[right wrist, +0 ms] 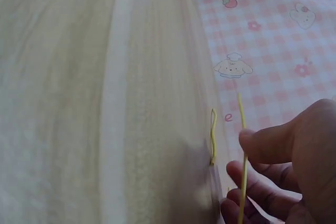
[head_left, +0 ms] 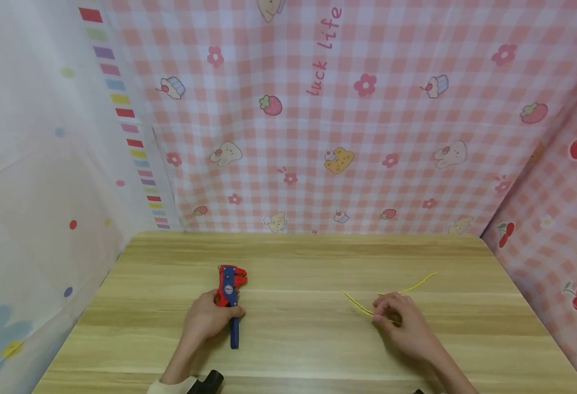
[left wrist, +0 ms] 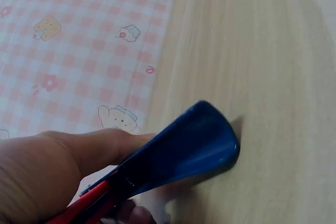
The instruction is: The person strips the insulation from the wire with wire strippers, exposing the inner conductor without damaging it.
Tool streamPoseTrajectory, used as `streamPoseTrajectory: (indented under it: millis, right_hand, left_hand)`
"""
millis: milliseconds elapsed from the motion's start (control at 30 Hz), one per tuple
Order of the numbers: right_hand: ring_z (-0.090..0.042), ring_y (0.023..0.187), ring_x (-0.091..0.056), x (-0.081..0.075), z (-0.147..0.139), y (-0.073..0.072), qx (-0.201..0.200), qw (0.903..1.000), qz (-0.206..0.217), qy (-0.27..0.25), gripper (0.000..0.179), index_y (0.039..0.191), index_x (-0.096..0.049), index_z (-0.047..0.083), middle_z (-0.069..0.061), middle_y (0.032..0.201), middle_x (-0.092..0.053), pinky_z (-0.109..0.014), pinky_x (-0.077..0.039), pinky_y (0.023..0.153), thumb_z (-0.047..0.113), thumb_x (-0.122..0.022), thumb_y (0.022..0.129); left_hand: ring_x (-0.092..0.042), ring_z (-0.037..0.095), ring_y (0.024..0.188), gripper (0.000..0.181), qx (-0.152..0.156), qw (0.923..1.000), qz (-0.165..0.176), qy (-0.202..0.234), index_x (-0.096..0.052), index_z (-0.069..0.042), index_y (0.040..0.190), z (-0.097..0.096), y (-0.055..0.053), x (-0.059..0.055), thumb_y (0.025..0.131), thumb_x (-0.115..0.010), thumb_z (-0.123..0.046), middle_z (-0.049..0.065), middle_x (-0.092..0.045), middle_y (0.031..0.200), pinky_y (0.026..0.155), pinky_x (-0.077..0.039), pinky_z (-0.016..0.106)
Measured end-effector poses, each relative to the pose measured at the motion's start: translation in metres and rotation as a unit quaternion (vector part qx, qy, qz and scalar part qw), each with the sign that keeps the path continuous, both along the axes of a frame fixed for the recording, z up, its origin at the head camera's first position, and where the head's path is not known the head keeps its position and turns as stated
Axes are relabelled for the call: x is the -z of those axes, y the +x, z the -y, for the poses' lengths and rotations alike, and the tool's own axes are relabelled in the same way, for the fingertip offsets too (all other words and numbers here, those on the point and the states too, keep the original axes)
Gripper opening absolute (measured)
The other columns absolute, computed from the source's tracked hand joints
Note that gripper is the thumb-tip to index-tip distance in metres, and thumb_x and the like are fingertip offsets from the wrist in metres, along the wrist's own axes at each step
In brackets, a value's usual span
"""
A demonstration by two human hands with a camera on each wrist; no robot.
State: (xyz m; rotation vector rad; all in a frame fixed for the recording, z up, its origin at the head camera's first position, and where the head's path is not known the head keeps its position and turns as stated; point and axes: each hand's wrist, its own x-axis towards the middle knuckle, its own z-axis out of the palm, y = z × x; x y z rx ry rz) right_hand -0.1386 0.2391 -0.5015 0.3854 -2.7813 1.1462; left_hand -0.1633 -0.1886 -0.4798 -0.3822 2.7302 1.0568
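My left hand (head_left: 207,316) grips a red and blue wire stripper (head_left: 228,287) at the left of the table, its red nose turned up and to the right. The blue handle (left wrist: 194,145) juts out past the thumb in the left wrist view. At the right, my right hand (head_left: 407,323) pinches a thin yellow wire (right wrist: 242,114) between thumb and fingers. One yellow end (head_left: 355,302) points left from the fingertips. Another yellow strand (head_left: 420,283) stretches up and right behind the hand. Looped yellow wire (right wrist: 213,135) appears over the tabletop in the right wrist view.
Both hands work over a wood-grain table (head_left: 298,350). Behind it hangs a pink checked cloth (head_left: 288,131), with a white patterned cloth (head_left: 32,137) on the left and more checked cloth at the right. A black wrist device (head_left: 211,381) sits by the left sleeve.
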Motion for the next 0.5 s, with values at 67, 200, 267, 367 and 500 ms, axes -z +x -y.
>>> streamPoseTrajectory:
  millis: [67,200,267,367,500]
  right_hand:
    - [-0.011,0.106,-0.058,-0.0021,-0.0014,-0.0003,-0.003,0.9994,0.013,-0.031,0.016,0.087,-0.063,0.022,0.002,0.112,-0.069,-0.025,-0.057,0.092,0.012,-0.074,0.093]
    - [-0.012,0.099,-0.067,-0.0064,-0.0026,-0.0016,-0.004,0.9972,0.039,-0.064,0.015,0.089,-0.062,0.015,0.0,0.103,-0.07,-0.025,-0.059,0.09,0.004,-0.071,0.094]
    - [-0.012,0.094,-0.068,-0.0072,-0.0028,-0.0019,0.003,0.9969,0.048,-0.063,0.012,0.09,-0.063,0.015,0.001,0.097,-0.07,-0.024,-0.058,0.087,0.006,-0.07,0.095]
    - [-0.01,0.082,-0.065,-0.007,-0.0027,-0.0023,0.014,0.9966,0.058,-0.057,0.009,0.091,-0.063,0.014,0.002,0.087,-0.067,-0.021,-0.054,0.076,0.011,-0.07,0.096]
    - [-0.008,0.073,-0.06,-0.0052,-0.0028,-0.0026,0.013,0.9959,0.062,-0.064,0.008,0.092,-0.064,0.013,0.002,0.082,-0.066,-0.021,-0.049,0.066,0.011,-0.07,0.096]
  left_hand:
    - [-0.062,0.027,0.089,0.08,-0.002,1.0,-0.006,0.004,-0.058,0.005,0.136,-0.0005,0.0004,0.0007,0.079,-0.085,-0.044,0.016,-0.071,0.107,0.072,-0.049,0.034]
    - [-0.063,0.029,0.095,0.082,-0.005,0.9997,-0.012,0.021,-0.056,0.005,0.14,-0.001,0.0011,0.0021,0.079,-0.085,-0.041,0.02,-0.07,0.115,0.081,-0.053,0.041]
    - [-0.063,0.029,0.096,0.081,-0.01,0.9993,-0.015,0.034,-0.056,0.004,0.14,-0.0012,0.0012,0.003,0.078,-0.086,-0.04,0.02,-0.07,0.117,0.083,-0.053,0.043]
    - [-0.064,0.03,0.099,0.079,-0.015,0.998,-0.023,0.057,-0.058,0.002,0.139,-0.0012,0.0017,0.0043,0.078,-0.087,-0.038,0.021,-0.07,0.12,0.086,-0.053,0.044]
    - [-0.066,0.026,0.096,0.073,-0.02,0.9937,-0.035,0.104,-0.061,0.0,0.137,-0.0006,0.0033,0.0065,0.079,-0.088,-0.036,0.019,-0.071,0.118,0.082,-0.054,0.039]
